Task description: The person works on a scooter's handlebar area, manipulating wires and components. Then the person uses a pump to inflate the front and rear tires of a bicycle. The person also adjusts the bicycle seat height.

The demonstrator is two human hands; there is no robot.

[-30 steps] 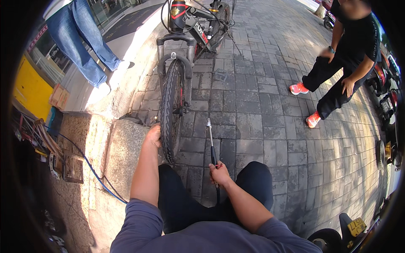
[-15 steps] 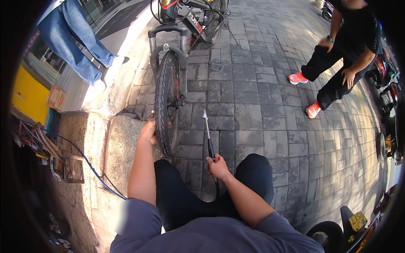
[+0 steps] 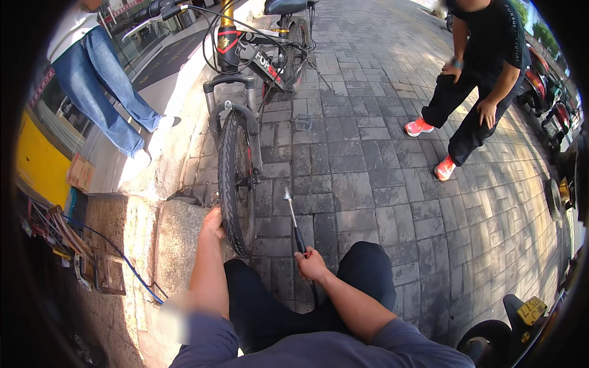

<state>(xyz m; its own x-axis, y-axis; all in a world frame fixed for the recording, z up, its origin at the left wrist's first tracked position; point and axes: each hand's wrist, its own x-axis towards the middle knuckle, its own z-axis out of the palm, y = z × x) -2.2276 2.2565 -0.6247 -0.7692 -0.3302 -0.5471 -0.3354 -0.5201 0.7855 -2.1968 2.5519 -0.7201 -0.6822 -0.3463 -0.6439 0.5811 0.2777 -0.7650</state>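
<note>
The bicycle (image 3: 228, 52) stands in front of me, its knobbly front tyre (image 3: 230, 178) pointing toward my knees. Low on the left side of that wheel, my left hand (image 3: 213, 223) is closed against the tyre, with most of its fingers hidden behind the rubber. My right hand (image 3: 311, 265) grips a tyre inflator wand (image 3: 293, 218) by its black handle. The wand's metal stem slants up and away, and its silver tip is apart from the wheel, to its right. A black hose (image 3: 315, 294) runs down from the handle between my legs.
Left of the wheel is a stone step (image 3: 175, 230), with a blue hose (image 3: 126, 260) and a cluttered rack (image 3: 67, 236) beside it. A person in jeans (image 3: 113, 86) stands on the ledge. Another person in black (image 3: 475, 92) leans forward at right, near parked scooters (image 3: 555, 116).
My view has tilted up, so the bicycle, hands and wand sit lower and more of the handlebar shows. My hands keep their holds; the wand remains beside the wheel.
</note>
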